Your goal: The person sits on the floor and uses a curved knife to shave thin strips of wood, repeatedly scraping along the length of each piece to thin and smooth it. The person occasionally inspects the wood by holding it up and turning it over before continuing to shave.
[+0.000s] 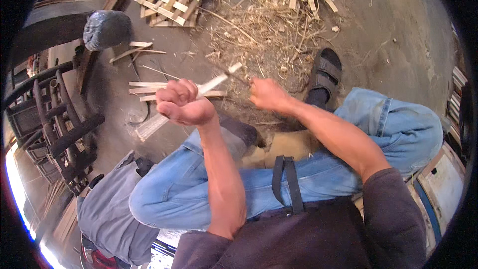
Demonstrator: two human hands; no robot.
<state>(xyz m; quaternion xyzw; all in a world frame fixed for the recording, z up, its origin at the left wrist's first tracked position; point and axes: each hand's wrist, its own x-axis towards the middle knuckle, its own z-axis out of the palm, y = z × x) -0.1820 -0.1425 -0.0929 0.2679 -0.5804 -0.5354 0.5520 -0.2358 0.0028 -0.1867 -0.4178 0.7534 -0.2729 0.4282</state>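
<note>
Bare grey floor (398, 45) spreads out in the head view, littered with curly shavings (269, 37) beyond the hands; a woven panel (174, 0) of pale slats lies beside the heap.

In this same view, the left hand (184, 102), palm turned up and fingers curled, grips a pale strip (213, 83), which slants across in front of the lap, its far end up and to the right. The right hand (269, 93) is closed in a fist around a slim dark tool, probably a knife (241, 77), that crosses the strip near that far end; whether its edge is biting I cannot tell.

Thinning or smoothing the strip seems to be the step. Doing it well likely calls for a low blade angle, light even strokes along the grain, a firm left hold close to the cut, and fingers and knees outside the blade's path.
</note>
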